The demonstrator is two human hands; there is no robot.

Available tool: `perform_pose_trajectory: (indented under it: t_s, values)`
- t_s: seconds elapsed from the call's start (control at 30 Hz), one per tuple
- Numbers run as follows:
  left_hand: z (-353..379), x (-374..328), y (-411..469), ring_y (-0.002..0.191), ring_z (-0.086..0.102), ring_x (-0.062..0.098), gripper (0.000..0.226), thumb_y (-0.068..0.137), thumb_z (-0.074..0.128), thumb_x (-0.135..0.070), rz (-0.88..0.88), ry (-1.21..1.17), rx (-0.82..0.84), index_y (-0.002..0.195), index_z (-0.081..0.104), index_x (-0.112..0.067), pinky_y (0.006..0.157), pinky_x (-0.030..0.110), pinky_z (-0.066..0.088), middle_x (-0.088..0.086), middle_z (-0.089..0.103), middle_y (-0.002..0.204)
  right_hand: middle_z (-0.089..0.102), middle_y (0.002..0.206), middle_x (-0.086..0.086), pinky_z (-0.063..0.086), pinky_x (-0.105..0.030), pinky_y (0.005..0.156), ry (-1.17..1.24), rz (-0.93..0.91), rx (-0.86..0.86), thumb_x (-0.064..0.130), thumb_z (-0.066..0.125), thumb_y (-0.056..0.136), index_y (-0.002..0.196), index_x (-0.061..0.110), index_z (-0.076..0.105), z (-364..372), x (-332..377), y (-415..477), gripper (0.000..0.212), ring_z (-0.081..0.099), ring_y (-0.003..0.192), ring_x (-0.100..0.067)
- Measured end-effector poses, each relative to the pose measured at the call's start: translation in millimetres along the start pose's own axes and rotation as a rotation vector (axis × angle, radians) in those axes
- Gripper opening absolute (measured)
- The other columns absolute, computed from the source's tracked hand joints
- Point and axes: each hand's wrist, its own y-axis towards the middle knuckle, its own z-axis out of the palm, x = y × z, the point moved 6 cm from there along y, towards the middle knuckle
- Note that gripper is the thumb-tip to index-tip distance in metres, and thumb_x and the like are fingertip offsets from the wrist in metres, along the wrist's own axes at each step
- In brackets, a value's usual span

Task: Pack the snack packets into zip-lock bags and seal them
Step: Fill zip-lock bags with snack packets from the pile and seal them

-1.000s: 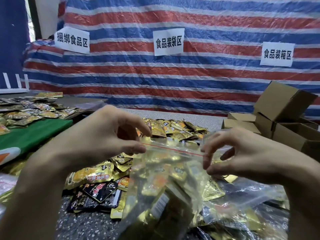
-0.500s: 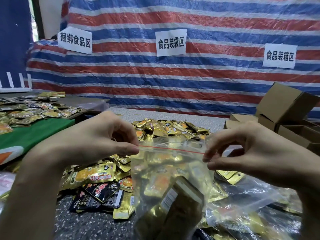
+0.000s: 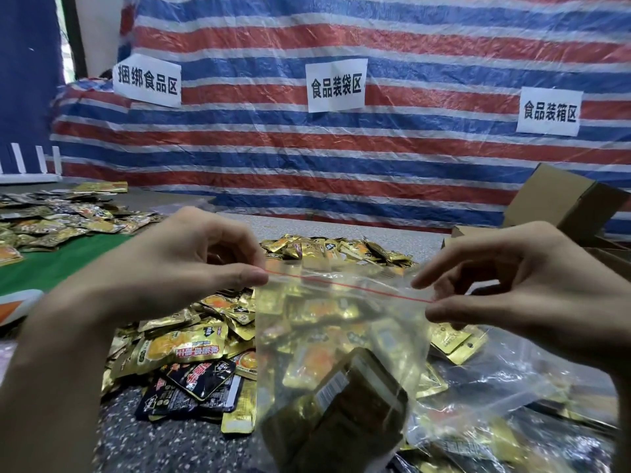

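A clear zip-lock bag (image 3: pixel 341 336) with a red seal line hangs in front of me, holding several gold snack packets and a brown one. My left hand (image 3: pixel 191 264) pinches the left end of the seal strip between thumb and fingers. My right hand (image 3: pixel 519 288) pinches the right end the same way. The strip is stretched taut between them. A pile of loose gold and black snack packets (image 3: pixel 191 353) lies on the speckled table (image 3: pixel 164 442) beneath and behind the bag.
More zip-lock bags (image 3: pixel 505 397) lie crumpled at the lower right. Cardboard boxes (image 3: pixel 563 206) stand at the right. Another spread of packets (image 3: pixel 58 216) lies on the left beside a green mat (image 3: pixel 51 264). A striped tarp with paper signs hangs behind.
Both hands have moved apart along the seal strip, stretching the bag's top wider and straighter. The bag sits slightly higher in view.
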Motion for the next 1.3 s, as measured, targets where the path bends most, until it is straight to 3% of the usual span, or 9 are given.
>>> perform_pose_trajectory:
  t_s: [0.2, 0.27, 0.4, 0.57, 0.67, 0.77, 0.83, 1.07, 1.3]
  values:
    - [15, 9, 7, 0.077, 0.067, 0.011, 0.019, 0.074, 0.065, -0.042, -0.058, 0.063, 0.090, 0.079, 0.072, -0.025, 0.075, 0.035, 0.054, -0.005, 0.072, 0.081, 0.075, 0.091, 0.001, 0.059, -0.042, 0.079, -0.115, 0.143, 0.071, 0.049, 0.075, 0.063, 0.081, 0.036, 0.078, 0, -14, -1, 0.022, 0.071, 0.085, -0.013]
    - [19, 9, 9, 0.081, 0.067, 0.009, 0.018, 0.076, 0.065, -0.040, -0.056, 0.067, 0.113, 0.081, 0.071, -0.025, 0.080, 0.037, 0.056, -0.007, 0.072, 0.084, 0.073, 0.104, 0.009, 0.057, -0.038, 0.087, -0.112, 0.208, 0.136, 0.044, 0.078, 0.069, 0.093, 0.041, 0.076, 5, -23, 1, 0.025, 0.068, 0.099, -0.007]
    - [27, 6, 10, 0.091, 0.072, 0.010, 0.020, 0.078, 0.063, -0.035, -0.035, -0.074, 0.155, 0.087, 0.067, -0.018, 0.084, 0.035, 0.060, -0.003, 0.074, 0.093, 0.054, 0.132, 0.028, 0.051, -0.029, 0.100, -0.151, 0.247, 0.109, 0.030, 0.078, 0.082, 0.127, 0.060, 0.050, 21, -37, 17, 0.061, 0.053, 0.116, 0.009]
    - [28, -3, 6, 0.100, 0.072, 0.022, 0.005, 0.084, 0.063, -0.017, 0.001, -0.312, 0.169, 0.087, 0.066, -0.014, 0.074, 0.033, 0.062, 0.006, 0.072, 0.100, 0.032, 0.151, 0.034, 0.035, -0.034, 0.115, -0.187, 0.132, 0.152, 0.036, 0.076, 0.084, 0.136, 0.071, 0.029, 41, -37, 30, 0.079, 0.036, 0.134, 0.011]
    - [29, -8, 5, 0.104, 0.071, 0.026, 0.015, 0.082, 0.066, -0.024, 0.010, -0.383, 0.161, 0.088, 0.065, -0.010, 0.072, 0.042, 0.063, 0.009, 0.071, 0.106, 0.043, 0.143, 0.037, 0.036, -0.033, 0.113, -0.147, 0.022, 0.141, 0.034, 0.077, 0.084, 0.135, 0.059, 0.045, 44, -29, 32, 0.066, 0.039, 0.132, 0.015]
    - [33, -10, 7, 0.101, 0.072, 0.029, 0.004, 0.084, 0.063, -0.013, 0.007, -0.393, 0.154, 0.086, 0.063, -0.009, 0.072, 0.046, 0.062, 0.012, 0.073, 0.105, 0.069, 0.119, 0.017, 0.052, -0.042, 0.099, -0.079, -0.034, 0.112, 0.019, 0.079, 0.085, 0.112, 0.029, 0.073, 47, -23, 35, 0.029, 0.062, 0.115, -0.001]
    - [35, -10, 8, 0.097, 0.073, 0.029, 0.008, 0.082, 0.062, -0.010, -0.001, -0.394, 0.153, 0.088, 0.061, -0.004, 0.072, 0.045, 0.063, 0.014, 0.073, 0.101, 0.076, 0.101, 0.003, 0.059, -0.042, 0.087, -0.037, -0.060, 0.109, 0.012, 0.079, 0.084, 0.097, 0.017, 0.078, 48, -21, 35, 0.014, 0.072, 0.097, -0.011]
    - [43, -13, 13, 0.085, 0.073, 0.021, 0.017, 0.081, 0.062, -0.022, 0.002, -0.271, 0.146, 0.088, 0.061, -0.006, 0.069, 0.038, 0.063, 0.010, 0.073, 0.086, 0.076, 0.089, 0.010, 0.057, -0.021, 0.073, -0.002, -0.032, 0.123, 0.034, 0.079, 0.082, 0.099, 0.019, 0.076, 53, -16, 36, 0.023, 0.072, 0.084, -0.006]
    - [52, -19, 18, 0.073, 0.070, 0.014, 0.012, 0.091, 0.064, -0.015, 0.069, -0.095, 0.126, 0.082, 0.062, -0.023, 0.063, 0.028, 0.060, 0.003, 0.070, 0.080, 0.073, 0.075, 0.003, 0.054, -0.028, 0.063, -0.030, -0.095, 0.012, 0.023, 0.074, 0.089, 0.085, 0.014, 0.075, 68, -2, 43, 0.010, 0.068, 0.071, -0.010]
